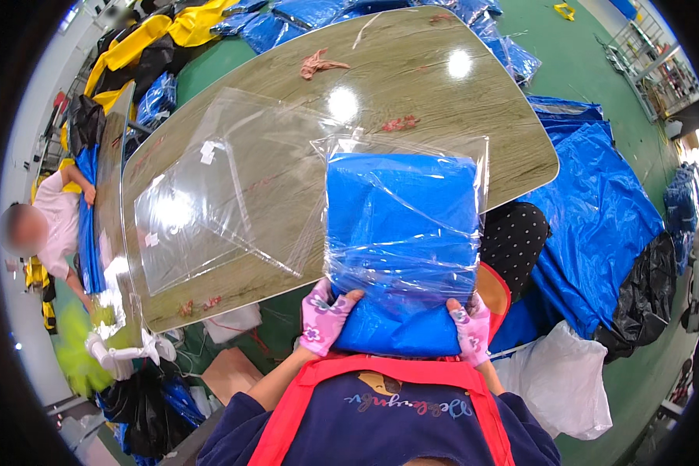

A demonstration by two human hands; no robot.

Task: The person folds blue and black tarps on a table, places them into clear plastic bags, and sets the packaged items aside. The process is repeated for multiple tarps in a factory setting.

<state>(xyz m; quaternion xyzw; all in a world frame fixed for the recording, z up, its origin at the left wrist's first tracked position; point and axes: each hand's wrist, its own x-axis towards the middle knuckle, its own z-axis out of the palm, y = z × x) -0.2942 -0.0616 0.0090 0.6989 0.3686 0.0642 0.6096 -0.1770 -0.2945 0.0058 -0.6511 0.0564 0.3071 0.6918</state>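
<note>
A folded blue tarpaulin (400, 202) lies partly inside a clear plastic bag (480, 167), its near end bare of the film. My left hand (324, 318), in a pink flowered glove, grips the near left side, with the thumb on top. On the opposite side my right hand (470, 328), gloved alike, holds the near right edge with its thumb over the blue. The bag's film is wrinkled across the tarpaulin's middle. Left of it, flat clear plastic bags (202, 202) are spread on the wood-patterned table (474, 101).
Crumpled pinkish scraps (322, 64) lie on the table. A large blue sheet (598, 210) and a white sack (571, 380) are on the floor to the right. Wrapped blue bundles (310, 12) are piled beyond the table. Another person (58, 210) works at a table on the left.
</note>
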